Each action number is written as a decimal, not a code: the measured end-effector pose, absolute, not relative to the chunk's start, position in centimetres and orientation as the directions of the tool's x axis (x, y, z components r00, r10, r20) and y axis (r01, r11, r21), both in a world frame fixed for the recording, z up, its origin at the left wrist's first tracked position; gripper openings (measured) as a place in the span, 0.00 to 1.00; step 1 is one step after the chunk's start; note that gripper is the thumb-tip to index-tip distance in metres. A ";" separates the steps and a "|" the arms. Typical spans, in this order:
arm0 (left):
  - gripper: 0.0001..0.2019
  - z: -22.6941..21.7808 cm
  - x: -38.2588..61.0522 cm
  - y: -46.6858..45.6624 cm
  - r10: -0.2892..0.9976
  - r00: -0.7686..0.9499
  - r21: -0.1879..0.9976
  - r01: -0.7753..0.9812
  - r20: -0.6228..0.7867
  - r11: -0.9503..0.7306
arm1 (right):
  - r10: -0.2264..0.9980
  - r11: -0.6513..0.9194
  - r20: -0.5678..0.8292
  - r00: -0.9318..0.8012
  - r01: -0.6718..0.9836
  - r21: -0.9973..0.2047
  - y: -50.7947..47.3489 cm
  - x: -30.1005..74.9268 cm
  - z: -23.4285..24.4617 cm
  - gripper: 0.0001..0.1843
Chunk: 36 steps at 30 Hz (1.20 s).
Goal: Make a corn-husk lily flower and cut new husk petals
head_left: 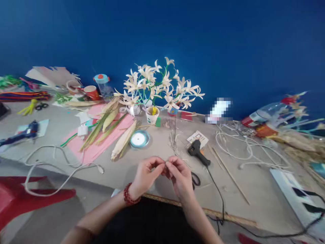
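Observation:
My left hand [150,171], with a red beaded bracelet at the wrist, is closed in a pinch near the table's front edge. Its fingertips meet those of my right hand [179,176], which pinches too. Something small and dark shows between the fingertips, too small to name. Just beyond my hands lie several thin dark wires [173,140]. Black-handled scissors [195,179] are partly hidden beside my right hand. A black glue gun [199,153] rests to the right, and a ribbon spool [138,139] lies to the left.
Pale handmade flowers [165,83] on green stems stand against the blue wall, behind a paper cup [152,115]. Corn husks [124,140] lie beside pink paper [87,149]. White cables [54,193] trail off the left edge near a red chair [22,196]. A thin stick [232,178] lies right.

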State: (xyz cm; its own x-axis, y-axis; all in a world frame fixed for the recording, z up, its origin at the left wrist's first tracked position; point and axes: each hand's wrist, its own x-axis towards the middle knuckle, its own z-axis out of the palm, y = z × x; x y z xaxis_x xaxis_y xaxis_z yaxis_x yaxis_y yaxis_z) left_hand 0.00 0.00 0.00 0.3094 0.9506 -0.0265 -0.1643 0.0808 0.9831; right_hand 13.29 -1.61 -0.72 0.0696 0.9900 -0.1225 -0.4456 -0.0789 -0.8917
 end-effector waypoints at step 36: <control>0.13 -0.2 0.4 1.0 0.938 0.327 0.980 -0.122 -0.112 0.160 | 0.978 0.040 0.209 0.020 0.958 -0.282 1.7 31.2 -4.5 0.17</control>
